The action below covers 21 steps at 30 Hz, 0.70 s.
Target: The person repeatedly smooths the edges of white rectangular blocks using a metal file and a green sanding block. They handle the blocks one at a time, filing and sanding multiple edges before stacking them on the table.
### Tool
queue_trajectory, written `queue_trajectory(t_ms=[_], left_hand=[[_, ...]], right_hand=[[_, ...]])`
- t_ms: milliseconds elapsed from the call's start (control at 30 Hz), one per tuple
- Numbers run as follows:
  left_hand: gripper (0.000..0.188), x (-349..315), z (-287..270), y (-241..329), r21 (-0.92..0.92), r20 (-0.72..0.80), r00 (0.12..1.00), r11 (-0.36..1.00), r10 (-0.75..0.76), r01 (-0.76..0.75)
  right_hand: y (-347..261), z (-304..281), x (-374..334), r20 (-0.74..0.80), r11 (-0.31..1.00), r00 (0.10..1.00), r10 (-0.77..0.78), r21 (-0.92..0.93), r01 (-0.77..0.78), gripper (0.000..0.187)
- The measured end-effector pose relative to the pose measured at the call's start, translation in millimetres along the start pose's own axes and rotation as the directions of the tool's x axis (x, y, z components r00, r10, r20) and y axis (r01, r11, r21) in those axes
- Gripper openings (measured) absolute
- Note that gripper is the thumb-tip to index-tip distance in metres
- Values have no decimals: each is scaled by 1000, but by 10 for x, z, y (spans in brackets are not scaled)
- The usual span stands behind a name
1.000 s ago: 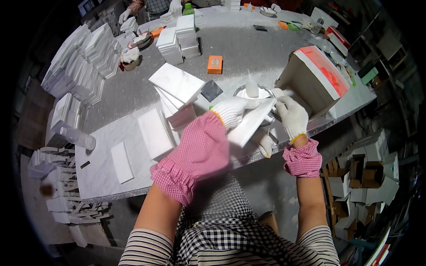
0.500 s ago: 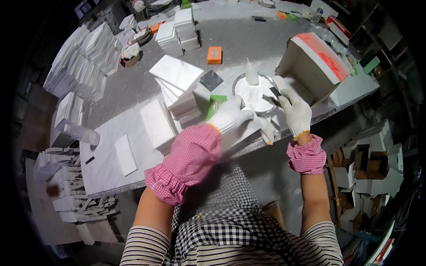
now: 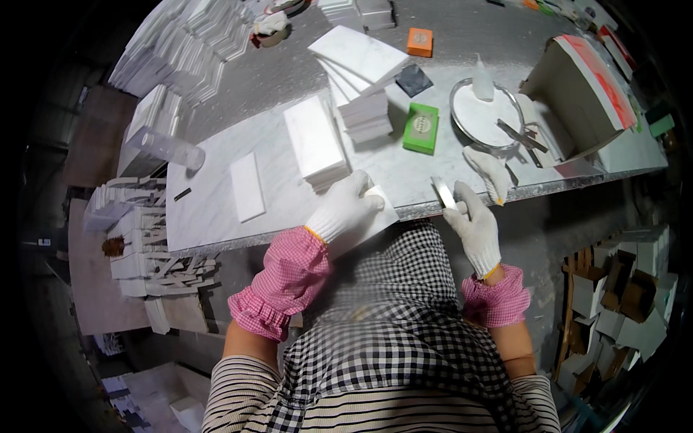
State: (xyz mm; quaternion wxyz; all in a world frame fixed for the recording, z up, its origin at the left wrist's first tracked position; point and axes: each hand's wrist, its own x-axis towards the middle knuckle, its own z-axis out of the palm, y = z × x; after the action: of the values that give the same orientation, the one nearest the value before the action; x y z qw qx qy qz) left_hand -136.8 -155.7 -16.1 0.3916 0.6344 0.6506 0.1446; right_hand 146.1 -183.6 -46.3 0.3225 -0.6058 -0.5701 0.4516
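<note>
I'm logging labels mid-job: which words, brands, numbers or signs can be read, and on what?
No text can be read.
Green box: pale round emblem and print, too small to read.
Orange box: round mark, too blurred to read.
Tile in the left hand: no marking seen.
Blade in the right hand: none seen.

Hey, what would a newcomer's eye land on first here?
Probably the bright green box on the table, left of the round bowl of white material. Next, near the front edge, the left hand holds a white tile and the right hand a metal-looking blade.
</note>
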Motion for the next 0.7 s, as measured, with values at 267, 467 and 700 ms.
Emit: queue_trajectory(t_ms=[267,467,700], left_hand=[[42,54,-72,111,111,-21,999,993,42,-39],[44,291,-103,115,-126,41,990,984,135,-129],[41,376,188,306,109,-40,986,982,159,-154]], right_hand=[[-38,453,-87,-40,997,999,-20,76,23,60],[-57,436,-78,-103,994,995,-1,111,12,58],[-57,388,-95,-163,997,986,37,71,-26,53]])
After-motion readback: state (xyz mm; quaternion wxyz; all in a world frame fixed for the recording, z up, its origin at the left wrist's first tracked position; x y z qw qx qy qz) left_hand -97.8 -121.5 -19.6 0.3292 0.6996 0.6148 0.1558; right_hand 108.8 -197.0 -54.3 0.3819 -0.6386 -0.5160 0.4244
